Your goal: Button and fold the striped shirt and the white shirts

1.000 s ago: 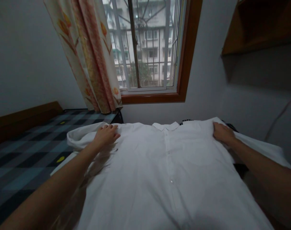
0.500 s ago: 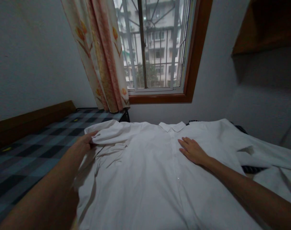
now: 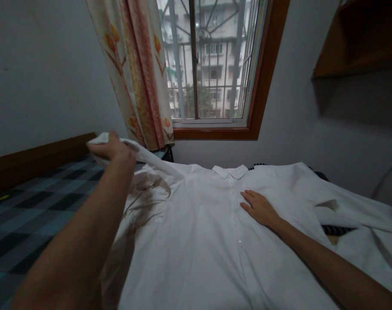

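A white button-up shirt [image 3: 202, 241] lies front up on a surface before me, its collar [image 3: 230, 171] toward the window. My left hand [image 3: 113, 148] is closed on the shirt's left sleeve [image 3: 141, 156] and holds it lifted above the bed. My right hand [image 3: 259, 207] rests flat, fingers stretched out, on the shirt's chest just right of the button line. The shirt's right sleeve [image 3: 354, 202] lies spread out to the right.
A bed with a dark checked cover [image 3: 28, 202] and a wooden side board [image 3: 37, 157] is at the left. A floral curtain [image 3: 134, 73] hangs beside a barred window [image 3: 212, 60]. A wooden shelf [image 3: 357, 38] is on the right wall. A striped dark cloth [image 3: 340, 229] shows under the shirt.
My left hand gripped the left sleeve and raised it up and to the left. My right hand left the right shoulder and now lies flat on the chest.
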The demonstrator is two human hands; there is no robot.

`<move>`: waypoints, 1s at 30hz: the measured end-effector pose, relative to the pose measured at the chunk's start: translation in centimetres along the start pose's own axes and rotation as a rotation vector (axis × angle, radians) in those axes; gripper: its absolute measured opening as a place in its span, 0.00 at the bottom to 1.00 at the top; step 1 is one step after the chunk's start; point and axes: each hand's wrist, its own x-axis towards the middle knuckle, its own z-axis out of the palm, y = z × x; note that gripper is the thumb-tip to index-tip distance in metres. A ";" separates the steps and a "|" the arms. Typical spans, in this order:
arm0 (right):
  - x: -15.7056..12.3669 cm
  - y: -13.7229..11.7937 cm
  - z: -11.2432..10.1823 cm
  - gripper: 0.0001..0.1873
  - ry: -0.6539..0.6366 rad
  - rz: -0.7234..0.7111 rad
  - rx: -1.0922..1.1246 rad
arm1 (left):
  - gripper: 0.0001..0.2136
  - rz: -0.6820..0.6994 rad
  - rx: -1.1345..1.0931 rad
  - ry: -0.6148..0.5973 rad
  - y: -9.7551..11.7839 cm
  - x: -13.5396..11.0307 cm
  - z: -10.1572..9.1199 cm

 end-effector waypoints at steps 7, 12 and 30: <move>-0.1 -0.4 -0.7 0.20 0.215 0.067 0.725 | 0.10 0.934 0.435 -1.366 3.0 -12.0 0.7; 0.2 -1.7 -1.6 0.15 0.268 0.094 1.113 | 0.14 0.887 0.672 -1.406 -0.3 -13.8 -1.4; 4.8 -1.9 -13.8 0.09 0.493 0.065 0.588 | 0.07 -0.446 0.000 -1.206 -3.8 -9.0 0.9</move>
